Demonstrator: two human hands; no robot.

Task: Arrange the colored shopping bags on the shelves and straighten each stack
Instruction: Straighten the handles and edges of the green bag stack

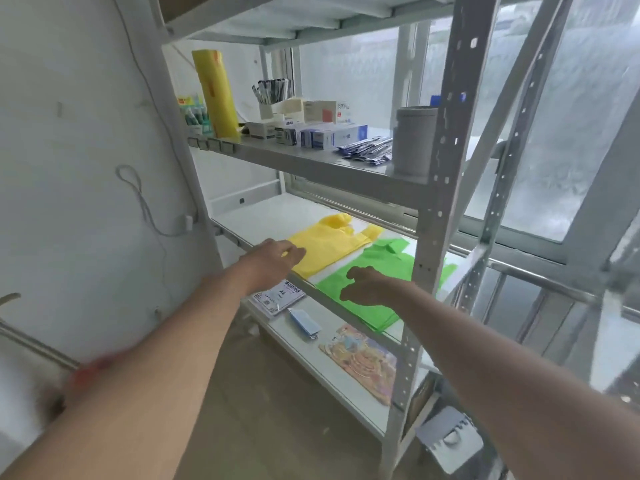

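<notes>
A flat stack of yellow shopping bags [323, 245] lies on the middle shelf [256, 216] of a grey metal rack. Right beside it lies a stack of green shopping bags [381, 271], its front edge hanging slightly over the shelf lip. My left hand [273, 254] rests at the front left corner of the yellow stack, fingers curled onto its edge. Over the front part of the green stack is my right hand [367, 287], fingers bent and spread, holding nothing that I can see.
The upper shelf [311, 161] carries a yellow roll [214, 95], several small boxes [322, 133], a pen holder and a grey canister [414, 140]. The lower shelf holds an A4 paper pack [277, 299], a blue clip and a colourful pad [363, 362]. A rack post [440, 188] stands right of my right hand.
</notes>
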